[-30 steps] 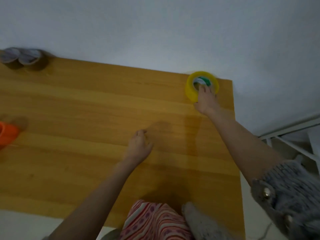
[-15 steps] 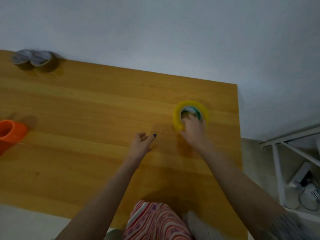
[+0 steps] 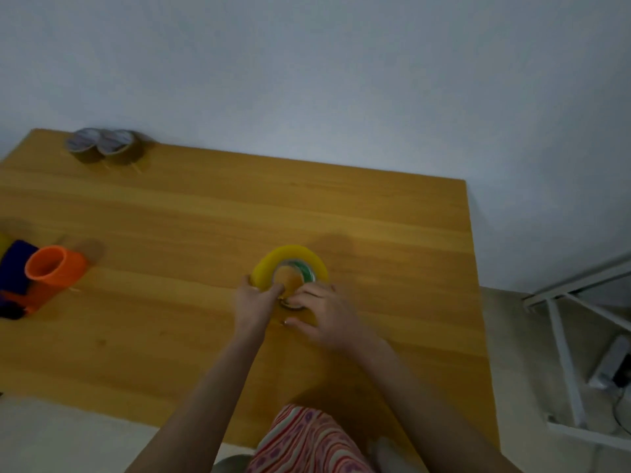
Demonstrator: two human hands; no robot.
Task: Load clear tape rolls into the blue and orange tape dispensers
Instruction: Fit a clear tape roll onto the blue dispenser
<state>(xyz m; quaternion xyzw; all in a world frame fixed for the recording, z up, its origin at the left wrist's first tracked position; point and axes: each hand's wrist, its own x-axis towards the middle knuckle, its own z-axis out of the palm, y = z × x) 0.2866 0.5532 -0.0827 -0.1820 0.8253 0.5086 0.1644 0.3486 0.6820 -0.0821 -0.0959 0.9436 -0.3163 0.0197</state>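
Note:
A yellowish clear tape roll (image 3: 290, 257) with a green-printed core lies flat near the middle of the wooden table (image 3: 205, 206). My left hand (image 3: 254, 302) grips its left near edge, thumb outside and a finger in the core. My right hand (image 3: 321, 315) rests on its near right side, fingers curled over the rim. The orange dispenser (image 3: 54, 271) lies at the left edge, with the blue dispenser (image 3: 17, 268) partly cut off beside it.
Two brown tape rolls (image 3: 102, 148) stand at the table's far left corner by the wall. A white metal rack (image 3: 573, 353) with cables stands on the floor right of the table. My striped clothing (image 3: 307, 442) shows at the near edge.
My right hand dragged the yellowish roll from the far right corner to the middle of the table. My left hand reached over and took hold of it too.

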